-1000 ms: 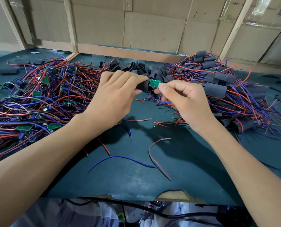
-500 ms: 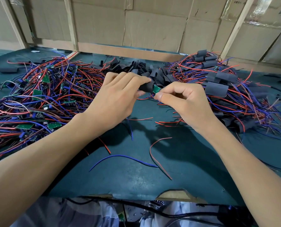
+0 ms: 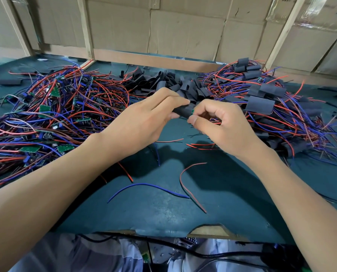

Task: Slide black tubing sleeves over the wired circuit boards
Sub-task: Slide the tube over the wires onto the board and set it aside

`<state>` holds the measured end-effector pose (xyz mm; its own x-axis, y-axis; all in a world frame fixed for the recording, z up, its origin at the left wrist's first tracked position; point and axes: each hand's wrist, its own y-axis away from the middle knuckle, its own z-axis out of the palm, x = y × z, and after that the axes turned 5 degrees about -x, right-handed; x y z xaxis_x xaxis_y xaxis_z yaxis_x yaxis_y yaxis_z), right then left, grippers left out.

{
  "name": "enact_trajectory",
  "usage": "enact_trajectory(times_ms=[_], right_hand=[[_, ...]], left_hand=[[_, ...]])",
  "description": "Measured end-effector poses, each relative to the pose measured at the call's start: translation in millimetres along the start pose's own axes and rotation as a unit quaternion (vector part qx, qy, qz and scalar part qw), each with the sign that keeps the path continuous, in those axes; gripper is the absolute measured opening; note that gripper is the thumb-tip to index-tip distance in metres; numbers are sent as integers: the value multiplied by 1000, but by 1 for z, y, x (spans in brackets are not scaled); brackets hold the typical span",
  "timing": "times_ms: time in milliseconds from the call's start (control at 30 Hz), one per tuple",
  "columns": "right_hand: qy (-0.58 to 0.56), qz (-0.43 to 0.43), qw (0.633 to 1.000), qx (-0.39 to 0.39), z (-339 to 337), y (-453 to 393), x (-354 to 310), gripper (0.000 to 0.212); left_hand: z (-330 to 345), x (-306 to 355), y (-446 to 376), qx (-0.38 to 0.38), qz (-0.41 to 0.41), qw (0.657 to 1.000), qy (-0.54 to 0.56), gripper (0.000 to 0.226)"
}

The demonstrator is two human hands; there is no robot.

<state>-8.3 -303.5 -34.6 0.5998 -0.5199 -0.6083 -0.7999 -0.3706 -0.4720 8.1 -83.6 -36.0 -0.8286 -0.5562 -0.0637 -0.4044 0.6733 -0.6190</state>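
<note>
Since earlier frame, circuit board (image 3: 192, 111) slid nearly fully into sleeve (image 3: 181, 111); only green edge showed. Over worktop (image 3: 163, 209), my left hand (image 3: 144, 122) pinched sleeve, right hand (image 3: 220, 126) pinched board end. Sleeve judged soft, light; grip ends.

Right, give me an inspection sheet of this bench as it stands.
Surface: dark green mat, edge torn near the person.
Job's things: black sleeve nearly covering a green board; bare boards pile left; loose sleeves behind; sleeved boards pile right.
Clutter: stray sleeve far left.
Grippers: left hand holds the sleeve; right hand pinches the board end.
Cables: loose blue wire and red wire in front.
Surroundings: cardboard wall, wooden battens.
</note>
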Motion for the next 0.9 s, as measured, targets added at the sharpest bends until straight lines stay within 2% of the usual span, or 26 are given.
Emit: enact_trajectory(times_ms=[133,200,267,333,400,500,600,700,800,833,900], right_hand=[[41,-11,998,-37,-1,1,0,10],[27,-9,999,-43,-2,1,-1,12],[11,-1,1000,-27,-4,1,-2,20],[47,-5,999,-5,-3,1,-4,27],[138,-14,990,7,-5,0,-5,28],[284,-38,957,47,-22,-2,-12,26],[244,-23,966,80,-55,17,-8,31],[200,58,977,47,-77,56,1,34],[297,225,928,-4,-80,81,12,19],[310,257,915,11,-80,85,12,12],[304,256,915,76,-80,93,5,29]], left_hand=[[1,-3,1,-11,2,1000,2,29],[2,-4,2,-9,2,1000,-3,28],[2,-4,2,1,5,1000,-7,29],[4,-4,1,10,18,1000,-9,30],[6,-3,1,4,22,1000,0,35],[7,-1,2,-20,-7,1000,21,49],[8,-1,3,-33,-42,998,46,54],[10,-4,3,-35,-60,997,45,53],[11,-5,2,-43,-61,997,26,55],[12,-5,2,-46,-59,997,19,55],[13,-5,1,-49,-54,997,6,55]])
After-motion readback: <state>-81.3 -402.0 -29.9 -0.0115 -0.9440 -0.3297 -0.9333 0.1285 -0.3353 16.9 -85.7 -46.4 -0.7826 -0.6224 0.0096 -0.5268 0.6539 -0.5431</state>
